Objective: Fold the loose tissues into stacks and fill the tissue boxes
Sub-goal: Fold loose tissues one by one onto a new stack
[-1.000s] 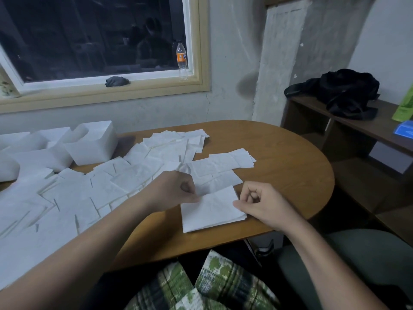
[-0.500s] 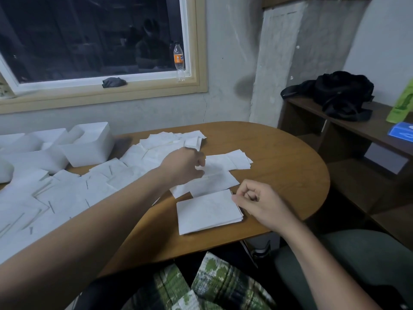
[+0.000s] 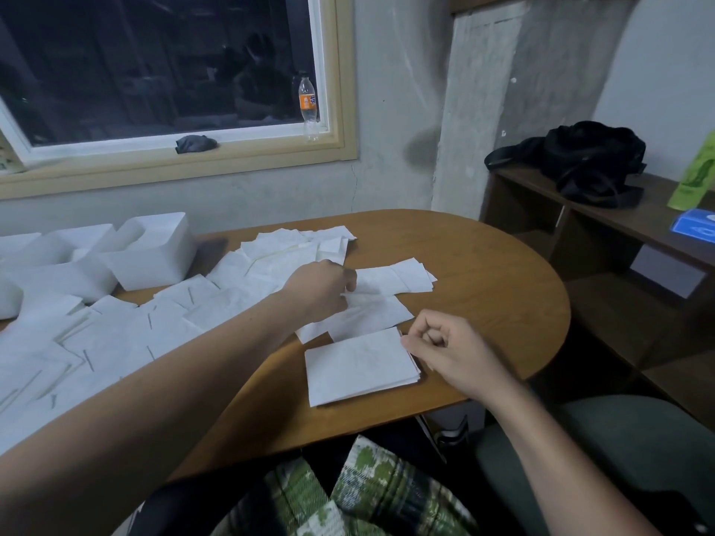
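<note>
Pinching with curled fingers, the left hand (image 3: pixel 323 290) closes on one loose tissue (image 3: pixel 371 313) near the middle of the table (image 3: pixel 483 265), likely to draw it toward the folded stack (image 3: pixel 360 367) at the near edge. Meanwhile the right hand (image 3: pixel 449 352) sits curled against that stack's far right corner, fingertips touching it, probably to steady it. Whether it actually grips the paper I cannot tell. Counted: one stack, two hands at work, and at least three white tissue boxes (image 3: pixel 151 265) crowded along the far left edge. The scattered tissues (image 3: pixel 116 342) are too many and too overlapped to count.
</note>
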Demonstrator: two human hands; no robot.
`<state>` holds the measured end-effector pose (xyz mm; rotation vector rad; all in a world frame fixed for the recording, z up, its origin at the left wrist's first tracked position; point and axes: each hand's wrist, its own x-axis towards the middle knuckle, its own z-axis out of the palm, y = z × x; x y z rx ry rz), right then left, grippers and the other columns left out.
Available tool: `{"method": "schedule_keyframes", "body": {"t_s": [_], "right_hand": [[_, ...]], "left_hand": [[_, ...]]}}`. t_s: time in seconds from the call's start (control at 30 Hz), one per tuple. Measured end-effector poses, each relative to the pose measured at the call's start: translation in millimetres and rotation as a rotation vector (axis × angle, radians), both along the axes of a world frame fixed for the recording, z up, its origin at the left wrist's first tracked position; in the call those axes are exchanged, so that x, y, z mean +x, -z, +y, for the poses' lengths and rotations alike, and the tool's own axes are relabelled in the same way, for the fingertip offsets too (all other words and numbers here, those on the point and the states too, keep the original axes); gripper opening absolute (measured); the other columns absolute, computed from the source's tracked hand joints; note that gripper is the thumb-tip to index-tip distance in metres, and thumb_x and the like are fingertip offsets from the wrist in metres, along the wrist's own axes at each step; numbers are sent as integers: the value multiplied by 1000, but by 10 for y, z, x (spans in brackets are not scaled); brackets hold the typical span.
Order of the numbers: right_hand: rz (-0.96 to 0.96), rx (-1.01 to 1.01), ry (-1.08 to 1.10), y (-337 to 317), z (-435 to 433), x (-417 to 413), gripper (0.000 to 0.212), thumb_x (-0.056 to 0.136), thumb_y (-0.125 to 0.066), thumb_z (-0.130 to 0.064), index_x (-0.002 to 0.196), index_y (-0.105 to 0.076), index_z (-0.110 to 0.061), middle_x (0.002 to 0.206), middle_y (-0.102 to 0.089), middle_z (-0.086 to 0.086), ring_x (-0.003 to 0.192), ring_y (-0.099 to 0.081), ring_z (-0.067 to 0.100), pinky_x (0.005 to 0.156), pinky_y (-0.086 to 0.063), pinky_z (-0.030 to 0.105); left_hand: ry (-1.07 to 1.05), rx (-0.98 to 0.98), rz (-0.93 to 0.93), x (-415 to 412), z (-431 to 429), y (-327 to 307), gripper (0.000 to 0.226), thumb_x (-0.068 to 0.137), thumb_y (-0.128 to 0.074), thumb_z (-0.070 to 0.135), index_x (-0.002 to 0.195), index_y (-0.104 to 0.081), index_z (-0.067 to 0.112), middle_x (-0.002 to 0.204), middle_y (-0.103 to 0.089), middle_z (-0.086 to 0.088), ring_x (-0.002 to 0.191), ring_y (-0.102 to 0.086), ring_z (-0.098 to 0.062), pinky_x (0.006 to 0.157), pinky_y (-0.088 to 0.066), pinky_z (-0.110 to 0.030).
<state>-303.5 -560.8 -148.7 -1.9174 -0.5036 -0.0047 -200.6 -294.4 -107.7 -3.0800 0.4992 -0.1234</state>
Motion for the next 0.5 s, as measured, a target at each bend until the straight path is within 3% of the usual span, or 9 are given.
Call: {"method": "schedule_keyframes", "body": {"t_s": [0.27,0.5], "right_hand": [[6,26,21,4,-9,6,24,99,-74,-27,81,-64,-15,65,-50,24,59,-41,21,60,-35,30],[-20,87,209,20,-17,39,16,97,-75,-26,84,-67,-24,70,-64,4,67,-56,16,69,-45,35]], "left_hand": [[-8,-132,-126,-16,16,-102,15,94,-66,21,106,-74,24,92,-71,0,83,-65,-23,70,-62,-41],[118,-322,-281,-374,34,-460,12,94,-70,20,105,-76,21,94,-70,2,81,-64,-21,69,-57,-41]]}}
